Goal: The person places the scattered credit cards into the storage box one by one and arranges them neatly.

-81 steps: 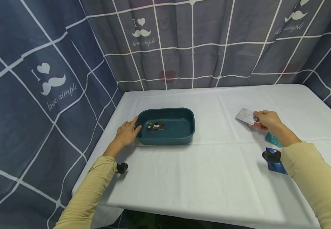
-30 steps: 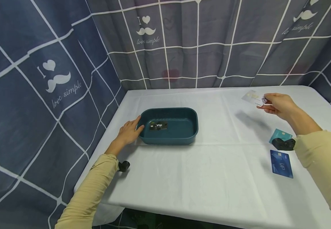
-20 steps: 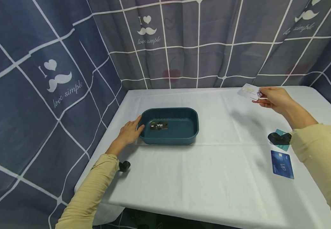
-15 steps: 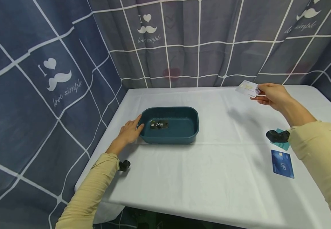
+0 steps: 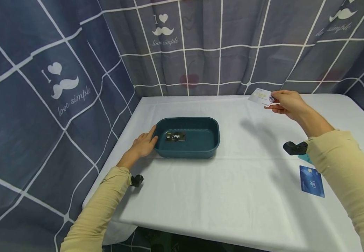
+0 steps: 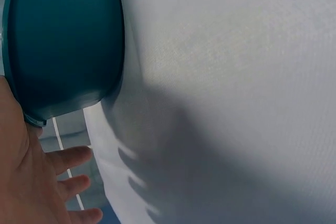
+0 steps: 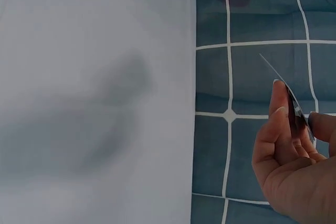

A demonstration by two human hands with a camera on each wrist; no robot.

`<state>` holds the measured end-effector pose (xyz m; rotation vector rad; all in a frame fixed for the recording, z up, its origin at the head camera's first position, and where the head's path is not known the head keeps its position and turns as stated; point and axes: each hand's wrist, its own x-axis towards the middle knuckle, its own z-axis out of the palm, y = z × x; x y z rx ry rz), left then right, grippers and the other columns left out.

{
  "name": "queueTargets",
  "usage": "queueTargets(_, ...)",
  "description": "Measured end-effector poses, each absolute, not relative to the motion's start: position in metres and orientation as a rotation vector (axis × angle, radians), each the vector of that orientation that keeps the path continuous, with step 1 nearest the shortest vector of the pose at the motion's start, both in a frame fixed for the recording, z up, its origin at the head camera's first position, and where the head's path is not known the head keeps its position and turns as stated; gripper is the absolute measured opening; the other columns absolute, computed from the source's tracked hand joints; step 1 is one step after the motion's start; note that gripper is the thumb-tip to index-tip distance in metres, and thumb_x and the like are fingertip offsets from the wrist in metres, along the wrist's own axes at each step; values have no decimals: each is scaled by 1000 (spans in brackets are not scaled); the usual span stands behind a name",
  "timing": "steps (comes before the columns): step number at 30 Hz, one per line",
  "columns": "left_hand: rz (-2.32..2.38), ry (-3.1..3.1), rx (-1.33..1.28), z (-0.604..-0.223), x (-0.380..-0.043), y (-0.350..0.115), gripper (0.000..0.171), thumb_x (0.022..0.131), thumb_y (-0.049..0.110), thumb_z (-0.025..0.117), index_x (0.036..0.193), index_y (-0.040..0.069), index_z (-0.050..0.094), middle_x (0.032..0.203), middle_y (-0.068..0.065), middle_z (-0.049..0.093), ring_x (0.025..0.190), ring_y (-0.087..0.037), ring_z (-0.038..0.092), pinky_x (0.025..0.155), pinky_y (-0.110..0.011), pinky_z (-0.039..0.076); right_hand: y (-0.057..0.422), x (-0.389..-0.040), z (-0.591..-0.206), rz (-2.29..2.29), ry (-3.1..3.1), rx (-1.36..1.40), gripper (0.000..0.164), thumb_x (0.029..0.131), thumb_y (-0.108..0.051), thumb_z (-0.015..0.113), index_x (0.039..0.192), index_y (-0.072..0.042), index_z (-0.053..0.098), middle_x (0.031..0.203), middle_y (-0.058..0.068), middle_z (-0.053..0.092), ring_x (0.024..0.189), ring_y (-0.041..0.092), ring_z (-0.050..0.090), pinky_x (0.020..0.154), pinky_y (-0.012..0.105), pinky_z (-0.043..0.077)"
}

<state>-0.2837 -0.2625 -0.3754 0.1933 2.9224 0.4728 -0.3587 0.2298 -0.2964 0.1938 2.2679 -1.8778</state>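
Note:
My right hand (image 5: 288, 105) pinches a white card (image 5: 260, 97) between thumb and fingers, raised above the far right part of the table. In the right wrist view the card (image 7: 294, 111) appears nearly edge-on. My left hand (image 5: 141, 144) touches the left end of a dark teal rectangular bin (image 5: 186, 154). Its fingers look fairly straight and spread in the left wrist view, beside the bin's rim (image 6: 35, 122). Inside the bin lies a black card marked Vip (image 5: 176, 136).
A blue VIP card (image 5: 312, 181) lies on the right of the white-covered table (image 5: 226, 196). Just behind it a teal card (image 5: 305, 158) is mostly hidden by the right sleeve and the black wrist camera (image 5: 295, 148). Dark checked curtains (image 5: 200, 63) enclose the table's back and sides.
My right hand has lifted the white card off the table and is now carrying it leftward. My left hand stays at the bin. The view has shifted slightly.

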Motion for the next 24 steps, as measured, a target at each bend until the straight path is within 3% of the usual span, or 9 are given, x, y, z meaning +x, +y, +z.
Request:
queueTargets(7, 451, 2915, 183, -373, -284, -262, 57, 106, 34, 21, 154, 14, 0, 151, -23, 25, 138, -43, 16, 107, -62, 14, 220, -359, -295, -1876, 2246, 151, 53, 101, -26, 45, 143, 2, 29, 84, -5, 57, 66, 7, 67, 62, 16, 52)
queueTargets(13, 479, 2915, 210, -374, -285, -262, 56, 106, 31, 22, 154, 12, 1, 150, -26, 26, 137, -46, 16, 107, -63, 14, 207, -357, -296, -1877, 2241, 99, 37, 102, -24, 45, 129, 0, 40, 83, -5, 58, 64, 7, 67, 60, 16, 51)
queueTargets(20, 572, 2906, 199, -377, -284, -263, 55, 106, 30, 21, 154, 12, 1, 150, -26, 25, 136, -46, 20, 106, -63, 18, 193, -355, -297, -1814, 2267, 24, 50, 103, -25, 42, 142, 4, 30, 93, -1, 55, 67, 6, 66, 62, 15, 51)
queueTargets(24, 696, 2848, 164, -378, -283, -264, 56, 106, 32, 21, 154, 16, -3, 154, -22, 17, 136, -48, 21, 105, -65, 17, 188, -353, -296, -1823, 2255, -15, 48, 103, -24, 42, 140, 5, 31, 92, -2, 55, 67, 6, 66, 62, 15, 51)
